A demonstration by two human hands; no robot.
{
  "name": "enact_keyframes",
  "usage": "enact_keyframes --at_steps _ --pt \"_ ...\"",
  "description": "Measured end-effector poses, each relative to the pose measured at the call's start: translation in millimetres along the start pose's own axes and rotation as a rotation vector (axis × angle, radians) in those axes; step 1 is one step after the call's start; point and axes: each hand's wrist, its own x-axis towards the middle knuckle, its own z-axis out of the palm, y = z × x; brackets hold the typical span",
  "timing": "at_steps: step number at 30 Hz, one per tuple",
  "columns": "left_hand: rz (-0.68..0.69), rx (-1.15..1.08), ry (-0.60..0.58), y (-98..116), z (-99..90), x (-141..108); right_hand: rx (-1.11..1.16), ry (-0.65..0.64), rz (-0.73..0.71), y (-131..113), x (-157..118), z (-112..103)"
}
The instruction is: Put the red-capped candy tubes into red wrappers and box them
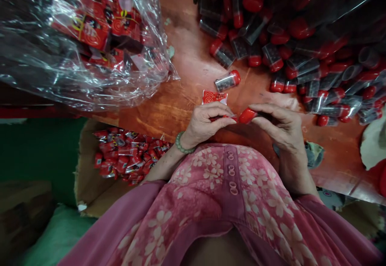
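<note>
My left hand (pixel 208 122), with a green bead bracelet at the wrist, is closed on a red printed packet that its fingers mostly cover. My right hand (pixel 279 125) pinches a small clear tube with a red cap (pixel 247 115); the cap points at the packet, and the fingers hide the tube's body. Cap and packet are close together; I cannot tell whether they touch. Just beyond my left hand lies a flat red printed packet (pixel 214 97). A little farther off, a red-capped tube of dark beads (pixel 227 81) rests on its side.
A large pile of red-capped tubes (pixel 304 67) covers the right and far side of the reddish tabletop (pixel 187 29). At the far left is a clear plastic bag (pixel 144 85) with bundled red packets. Below the edge, a cardboard box (pixel 83 165) holds many red packed pieces (pixel 129 155).
</note>
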Motion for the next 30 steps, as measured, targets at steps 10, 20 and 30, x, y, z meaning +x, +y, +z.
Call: enact_keyframes --at_steps 10,20,30 --pt "-0.04 0.068 0.056 -1 0.4 -1 0.456 0.082 0.173 18 0 17" --pt "-0.07 0.154 0.111 5 6.2 2 0.558 -0.025 0.226 24 -9 40" --pt "-0.373 -0.057 -0.205 11 -15.5 0 0.335 -0.131 0.141 19 0 22"
